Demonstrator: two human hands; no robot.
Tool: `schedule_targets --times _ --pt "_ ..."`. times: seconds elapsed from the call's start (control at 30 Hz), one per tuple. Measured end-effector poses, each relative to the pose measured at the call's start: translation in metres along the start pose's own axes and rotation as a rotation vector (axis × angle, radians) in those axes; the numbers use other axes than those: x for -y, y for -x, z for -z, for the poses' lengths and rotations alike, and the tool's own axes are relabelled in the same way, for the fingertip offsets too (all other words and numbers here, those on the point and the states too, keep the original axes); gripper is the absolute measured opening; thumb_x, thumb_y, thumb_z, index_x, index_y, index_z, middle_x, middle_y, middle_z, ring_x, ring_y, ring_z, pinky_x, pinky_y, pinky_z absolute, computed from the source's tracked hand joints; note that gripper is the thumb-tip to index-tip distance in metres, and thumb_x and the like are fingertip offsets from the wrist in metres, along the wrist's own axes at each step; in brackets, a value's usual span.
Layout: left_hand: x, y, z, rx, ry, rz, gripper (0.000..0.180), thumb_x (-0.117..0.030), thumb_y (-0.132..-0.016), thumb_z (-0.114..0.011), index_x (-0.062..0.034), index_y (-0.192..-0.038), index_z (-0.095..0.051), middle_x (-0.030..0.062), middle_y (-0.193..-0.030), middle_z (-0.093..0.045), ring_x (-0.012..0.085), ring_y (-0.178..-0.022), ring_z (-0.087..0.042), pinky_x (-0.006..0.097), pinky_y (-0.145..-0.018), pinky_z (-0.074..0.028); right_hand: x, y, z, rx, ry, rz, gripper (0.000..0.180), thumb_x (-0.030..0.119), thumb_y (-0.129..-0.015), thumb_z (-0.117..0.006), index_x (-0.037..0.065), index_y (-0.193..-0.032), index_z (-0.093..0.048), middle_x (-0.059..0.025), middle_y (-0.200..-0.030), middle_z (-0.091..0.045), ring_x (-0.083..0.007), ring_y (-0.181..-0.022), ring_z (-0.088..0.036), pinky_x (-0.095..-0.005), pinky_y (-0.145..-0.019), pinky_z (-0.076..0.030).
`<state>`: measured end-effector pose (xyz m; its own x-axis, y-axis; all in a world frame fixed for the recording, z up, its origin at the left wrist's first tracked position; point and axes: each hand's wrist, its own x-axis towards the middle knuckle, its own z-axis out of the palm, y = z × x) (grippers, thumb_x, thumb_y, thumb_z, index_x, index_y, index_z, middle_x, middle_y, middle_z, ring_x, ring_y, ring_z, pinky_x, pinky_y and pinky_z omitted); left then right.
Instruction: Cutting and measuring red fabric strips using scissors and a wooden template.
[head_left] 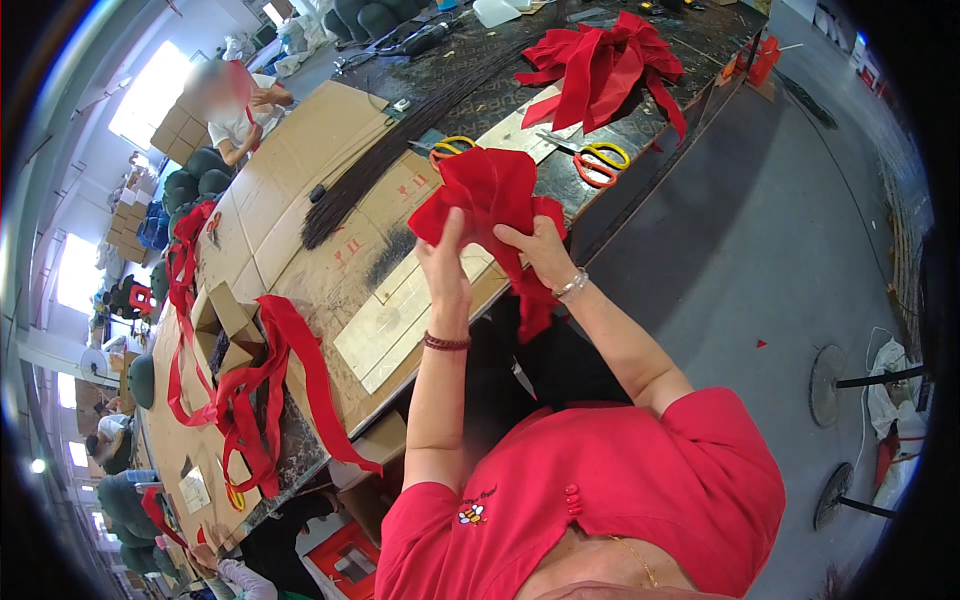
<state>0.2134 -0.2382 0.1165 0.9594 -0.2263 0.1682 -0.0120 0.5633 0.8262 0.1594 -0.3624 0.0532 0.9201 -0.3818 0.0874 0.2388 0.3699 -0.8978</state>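
1. The person's left hand (445, 258) grasps the lower left part of a red ribbon bow (490, 190), its thumb pointing upward against the cloth.
2. The person's right hand (540, 252) grasps the same bow from the right, thumb and fingers pinching the cloth near its middle.
3. The bow is held up in front of the person, above the near edge of the table; its loops fan out over the hands, and a ribbon tail (533, 308) hangs down beside the right wrist.
4. A dark red bracelet (446, 342) circles the left wrist; a pale bracelet (571, 286) circles the right.
5. Beyond the right hand, scissors (603, 165) with yellow and orange handles lie on the table, just below a heap of red ribbon (605, 75).
6. Another pair of scissors (450, 150) lies just behind the held bow, partly hidden by it.
7. A bundle of thin dark rods (375, 160) lies across the table beyond the left hand, partly over cardboard (265, 220).
8. To the left, long red ribbons (305, 350) drape beside a small open box (238, 318) and over the table edge.
9. Across the table, a co-worker (235, 130) holds red material.
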Motion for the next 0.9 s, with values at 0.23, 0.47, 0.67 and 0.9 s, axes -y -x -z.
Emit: schedule_targets --times 0.23,0.47,0.67,0.9 --pt "-0.053 -0.032 0.039 0.242 -0.225 0.025 0.017 -0.003 -0.085 -0.065 0.0027 -0.101 -0.065 0.0020 -0.085 -0.064 0.0070 -0.078 -0.058 0.020 -0.070 -0.046 0.023 0.009 0.008 -0.104 0.266 0.072 0.033 0.026 -0.080 -0.073 -0.004 -0.088 -0.063 -0.0029 -0.077 -0.065 -0.0073 -0.067 -0.058 -0.0247 -0.058 -0.045" --pt "-0.037 -0.022 0.044 0.091 -0.198 0.052 0.011 -0.007 -0.084 -0.069 0.0023 -0.090 -0.068 -0.0003 -0.079 -0.064 0.0049 -0.073 -0.055 0.019 -0.070 -0.043 0.024 0.011 0.004 -0.079 0.153 0.098 0.035 0.023 -0.082 -0.070 -0.004 -0.102 -0.060 -0.0077 -0.094 -0.067 -0.0112 -0.083 -0.062 -0.0269 -0.073 -0.049" --pt "-0.041 -0.011 0.054 0.209 -0.554 -0.021 0.015 -0.012 -0.085 -0.068 0.0028 -0.087 -0.068 -0.0024 -0.075 -0.061 0.0037 -0.068 -0.050 0.019 -0.063 -0.040 0.028 0.014 0.002 0.000 0.112 0.015 0.025 0.010 -0.086 -0.065 -0.002 -0.107 -0.062 -0.0050 -0.099 -0.067 -0.0097 -0.085 -0.062 -0.0254 -0.077 -0.050" --pt "-0.016 0.008 0.058 0.017 -0.266 -0.052 0.014 -0.012 -0.086 -0.067 0.0011 -0.084 -0.068 -0.0037 -0.070 -0.057 0.0042 -0.064 -0.045 0.019 -0.059 -0.035 0.017 0.012 -0.013 -0.176 -0.054 0.206 0.021 0.012 -0.089 -0.062 -0.001 -0.104 -0.063 -0.0041 -0.096 -0.068 -0.0088 -0.083 -0.062 -0.0258 -0.075 -0.049"
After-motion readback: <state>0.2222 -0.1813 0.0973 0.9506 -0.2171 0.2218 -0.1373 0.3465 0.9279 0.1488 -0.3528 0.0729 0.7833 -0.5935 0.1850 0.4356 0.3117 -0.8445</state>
